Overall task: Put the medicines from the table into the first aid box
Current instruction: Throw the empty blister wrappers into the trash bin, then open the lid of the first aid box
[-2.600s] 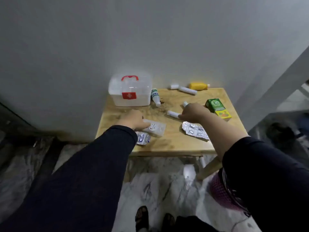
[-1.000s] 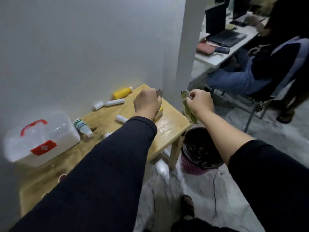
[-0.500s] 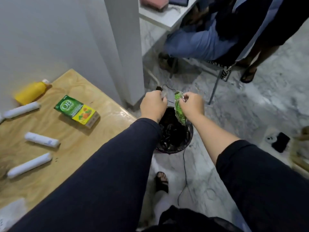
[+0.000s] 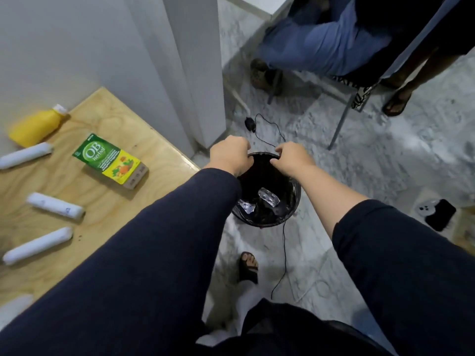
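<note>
Hovering over the black waste bin beside the wooden table: left hand curled, contents impossible to tell; right hand with fingers bent downward, apparently pinching nothing. Lying at the bin's bottom: shiny wrappers. Waiting on the table: green medicine carton, yellow bottle, three white tubes. First aid box out of view. Judging by this, pausing packing for discarding; next, turning back to gather medicines.
</note>
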{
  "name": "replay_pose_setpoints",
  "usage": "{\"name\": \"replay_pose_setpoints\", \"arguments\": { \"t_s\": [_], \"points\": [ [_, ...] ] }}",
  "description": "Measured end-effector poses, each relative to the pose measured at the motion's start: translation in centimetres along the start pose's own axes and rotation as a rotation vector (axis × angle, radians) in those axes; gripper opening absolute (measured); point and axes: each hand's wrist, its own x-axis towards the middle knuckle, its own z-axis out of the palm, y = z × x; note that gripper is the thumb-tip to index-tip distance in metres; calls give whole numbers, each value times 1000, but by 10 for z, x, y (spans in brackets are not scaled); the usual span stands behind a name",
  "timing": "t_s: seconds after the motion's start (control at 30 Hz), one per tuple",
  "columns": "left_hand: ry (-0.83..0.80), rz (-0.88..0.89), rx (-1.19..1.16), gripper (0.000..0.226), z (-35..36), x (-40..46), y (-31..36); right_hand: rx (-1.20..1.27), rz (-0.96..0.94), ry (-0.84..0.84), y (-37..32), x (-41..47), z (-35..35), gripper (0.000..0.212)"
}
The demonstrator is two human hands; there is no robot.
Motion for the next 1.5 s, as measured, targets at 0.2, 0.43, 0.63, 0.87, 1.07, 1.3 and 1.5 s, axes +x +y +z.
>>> {"name": "replay_pose_setpoints", "arguments": {
  "t_s": [0.2,0.43,0.63,0.87,1.07,1.3,1.5],
  "points": [
    [39,28,99,37,-52,-51,-30,-171,-180,43,-52,-47,-27,42],
    [217,-87,71,43,-91,-169,-108,-253,-405,123,-144,-145,-18,48],
    [321,-273,30,36,-100,-279,-195,-326,-591,130,-230,-219,36,46],
    [384,-539,-66,40,-90,-394,-297,-408,-838,50,-329,-286,115,50],
    [472,-728,-124,51,-77,-456,-367,-485,-1085,16,-401,-322,171,45],
    [509,-801,-117,75,-57,-471,-431,-584,-1443,84,-466,-321,225,62],
    [523,-781,-14,84,-42,-460,-465,-627,-1587,212,-484,-304,269,70]
  ]
}}
